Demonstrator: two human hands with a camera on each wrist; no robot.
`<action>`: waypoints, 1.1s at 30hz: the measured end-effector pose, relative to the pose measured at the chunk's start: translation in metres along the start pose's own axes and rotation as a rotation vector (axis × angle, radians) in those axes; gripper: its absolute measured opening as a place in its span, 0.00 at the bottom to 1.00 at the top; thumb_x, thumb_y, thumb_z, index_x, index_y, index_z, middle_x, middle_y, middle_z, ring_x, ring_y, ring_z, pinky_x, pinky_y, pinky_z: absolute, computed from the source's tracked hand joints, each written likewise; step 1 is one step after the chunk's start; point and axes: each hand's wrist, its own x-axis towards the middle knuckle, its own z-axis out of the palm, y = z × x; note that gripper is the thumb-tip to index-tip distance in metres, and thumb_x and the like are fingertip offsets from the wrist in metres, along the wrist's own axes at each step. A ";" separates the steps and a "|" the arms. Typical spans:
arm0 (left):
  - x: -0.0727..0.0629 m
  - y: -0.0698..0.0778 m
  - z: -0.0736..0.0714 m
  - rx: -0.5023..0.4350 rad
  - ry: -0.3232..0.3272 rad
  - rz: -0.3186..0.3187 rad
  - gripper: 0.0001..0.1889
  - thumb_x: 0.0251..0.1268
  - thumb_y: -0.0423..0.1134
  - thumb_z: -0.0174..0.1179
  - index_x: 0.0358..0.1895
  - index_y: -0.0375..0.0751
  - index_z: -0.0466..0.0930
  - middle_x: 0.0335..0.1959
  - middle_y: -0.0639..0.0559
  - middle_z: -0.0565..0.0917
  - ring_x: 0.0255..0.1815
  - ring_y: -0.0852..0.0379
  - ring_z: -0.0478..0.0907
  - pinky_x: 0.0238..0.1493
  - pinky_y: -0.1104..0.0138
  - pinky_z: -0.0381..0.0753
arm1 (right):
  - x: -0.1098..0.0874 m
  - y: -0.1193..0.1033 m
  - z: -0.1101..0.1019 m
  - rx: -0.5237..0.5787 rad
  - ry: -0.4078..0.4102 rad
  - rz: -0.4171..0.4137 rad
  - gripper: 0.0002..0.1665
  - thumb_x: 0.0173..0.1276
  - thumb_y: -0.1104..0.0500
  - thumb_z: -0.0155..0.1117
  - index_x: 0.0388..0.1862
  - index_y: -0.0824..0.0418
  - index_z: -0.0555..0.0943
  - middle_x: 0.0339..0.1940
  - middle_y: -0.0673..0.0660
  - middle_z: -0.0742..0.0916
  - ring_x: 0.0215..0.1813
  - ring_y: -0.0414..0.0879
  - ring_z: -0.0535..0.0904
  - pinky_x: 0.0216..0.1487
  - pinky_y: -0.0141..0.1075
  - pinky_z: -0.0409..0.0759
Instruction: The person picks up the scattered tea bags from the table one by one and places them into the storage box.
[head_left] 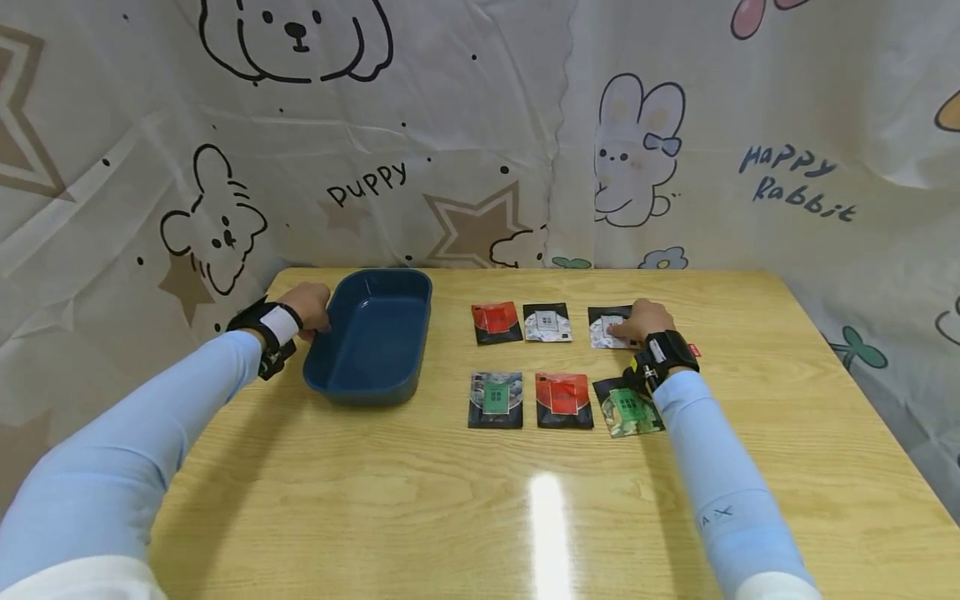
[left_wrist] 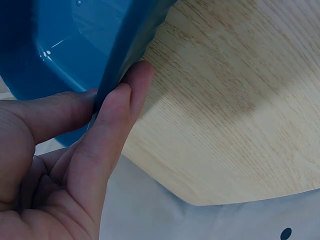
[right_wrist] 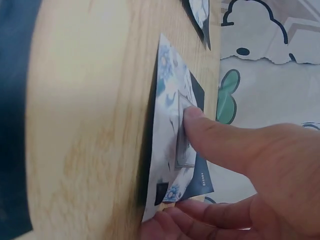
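My left hand pinches the left rim of a blue rectangular basin, the thumb inside and the fingers against the outer wall in the left wrist view. At the back right, my right hand holds a white-and-black sachet. Its thumb presses the printed front while the other fingers curl at the lower edge, as the right wrist view shows; there the sachet is tilted. Nearest to that hand are a green-and-black sachet, partly covered by the wrist strap, and another white-and-black sachet.
A red-and-black sachet lies in the back row. In the front row are a dark sachet with a green label and a second red-and-black sachet. A printed cloth hangs behind the wooden table.
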 end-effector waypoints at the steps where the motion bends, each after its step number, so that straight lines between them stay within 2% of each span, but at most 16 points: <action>1: 0.000 0.000 -0.001 -0.002 0.001 0.000 0.06 0.59 0.26 0.62 0.28 0.28 0.76 0.16 0.43 0.80 0.12 0.55 0.77 0.16 0.70 0.74 | 0.003 0.001 0.000 0.007 -0.013 0.000 0.23 0.63 0.48 0.69 0.27 0.67 0.76 0.21 0.58 0.74 0.24 0.50 0.69 0.25 0.39 0.66; 4: -0.001 0.000 -0.001 -0.017 -0.005 0.000 0.06 0.60 0.26 0.62 0.30 0.27 0.74 0.18 0.41 0.80 0.14 0.55 0.78 0.17 0.70 0.75 | 0.009 0.004 -0.001 0.020 -0.040 -0.001 0.23 0.62 0.48 0.70 0.24 0.65 0.73 0.17 0.55 0.71 0.21 0.48 0.67 0.24 0.38 0.65; 5: -0.001 0.000 -0.001 -0.022 -0.007 -0.002 0.06 0.60 0.26 0.61 0.30 0.26 0.74 0.19 0.41 0.80 0.14 0.54 0.78 0.17 0.70 0.75 | 0.011 0.005 0.000 0.018 -0.046 0.004 0.23 0.62 0.48 0.70 0.26 0.66 0.73 0.18 0.55 0.72 0.22 0.48 0.68 0.25 0.38 0.65; 7: -0.002 -0.001 0.000 -0.026 -0.011 -0.006 0.06 0.60 0.26 0.61 0.31 0.26 0.73 0.20 0.40 0.80 0.15 0.53 0.79 0.17 0.70 0.75 | 0.014 0.005 0.001 0.013 -0.057 0.007 0.24 0.62 0.49 0.70 0.34 0.72 0.76 0.25 0.61 0.78 0.27 0.51 0.71 0.29 0.40 0.69; 8: -0.003 -0.002 0.001 -0.030 -0.007 -0.007 0.06 0.60 0.25 0.61 0.31 0.26 0.72 0.21 0.40 0.79 0.15 0.53 0.79 0.17 0.70 0.75 | 0.016 0.005 0.002 0.018 -0.053 0.013 0.27 0.61 0.50 0.70 0.41 0.75 0.76 0.31 0.65 0.80 0.32 0.53 0.73 0.33 0.42 0.72; 11: -0.006 -0.003 0.002 -0.030 0.004 -0.005 0.06 0.59 0.25 0.61 0.30 0.27 0.71 0.22 0.38 0.79 0.15 0.52 0.79 0.17 0.70 0.75 | 0.017 0.005 0.005 0.032 -0.030 0.019 0.36 0.61 0.53 0.70 0.57 0.78 0.72 0.50 0.73 0.79 0.43 0.58 0.73 0.44 0.47 0.74; 13: -0.007 -0.001 0.002 -0.032 0.009 -0.009 0.06 0.59 0.24 0.60 0.30 0.27 0.71 0.23 0.38 0.78 0.16 0.51 0.79 0.17 0.69 0.76 | 0.014 0.004 0.005 0.058 -0.008 0.024 0.36 0.62 0.54 0.70 0.59 0.79 0.71 0.53 0.74 0.78 0.45 0.60 0.73 0.48 0.49 0.74; 17: -0.005 0.003 0.002 -0.024 0.009 -0.022 0.05 0.60 0.24 0.60 0.32 0.25 0.73 0.24 0.37 0.79 0.17 0.51 0.80 0.18 0.68 0.77 | 0.003 0.001 0.002 0.105 0.055 0.027 0.32 0.62 0.56 0.69 0.56 0.79 0.72 0.50 0.74 0.79 0.45 0.60 0.75 0.48 0.50 0.75; 20: -0.004 0.003 0.003 -0.015 0.010 -0.029 0.04 0.60 0.24 0.60 0.31 0.25 0.75 0.23 0.37 0.80 0.18 0.51 0.80 0.18 0.69 0.77 | 0.001 0.002 0.003 0.157 0.088 0.015 0.27 0.63 0.58 0.68 0.50 0.79 0.75 0.45 0.73 0.81 0.41 0.59 0.76 0.42 0.48 0.75; 24: -0.004 0.000 0.006 -0.008 0.007 -0.038 0.03 0.59 0.23 0.59 0.30 0.25 0.76 0.22 0.38 0.81 0.18 0.50 0.81 0.17 0.69 0.76 | 0.003 0.007 0.006 0.179 0.119 -0.022 0.19 0.60 0.58 0.70 0.36 0.76 0.79 0.31 0.66 0.82 0.31 0.55 0.74 0.31 0.41 0.71; 28: -0.004 0.001 0.006 -0.008 0.010 -0.046 0.02 0.59 0.23 0.58 0.33 0.24 0.75 0.23 0.38 0.80 0.20 0.48 0.82 0.18 0.69 0.76 | 0.005 0.012 0.006 0.192 0.142 -0.050 0.16 0.59 0.59 0.71 0.24 0.70 0.78 0.19 0.58 0.78 0.22 0.49 0.69 0.23 0.37 0.64; 33: -0.002 0.006 0.000 -0.009 0.023 -0.059 0.02 0.57 0.21 0.58 0.32 0.23 0.76 0.24 0.37 0.80 0.23 0.46 0.83 0.19 0.67 0.78 | 0.000 0.007 -0.004 0.235 0.150 -0.064 0.15 0.59 0.60 0.70 0.25 0.72 0.80 0.18 0.57 0.79 0.20 0.46 0.69 0.21 0.35 0.64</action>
